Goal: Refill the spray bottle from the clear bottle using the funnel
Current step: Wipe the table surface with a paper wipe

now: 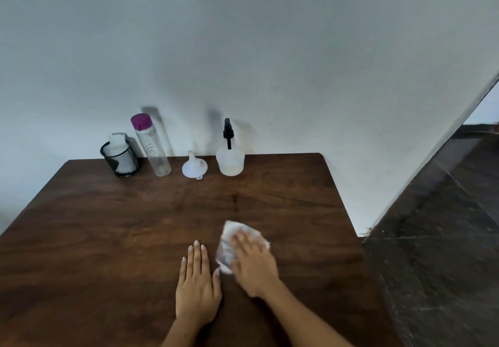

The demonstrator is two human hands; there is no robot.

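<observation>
Probably a room in a home: a dark wooden table [135,225] stands against a plain white wall [243,49], with dark marble-like floor [437,238] at right and a mesh cup [120,161] at the far left edge.
</observation>
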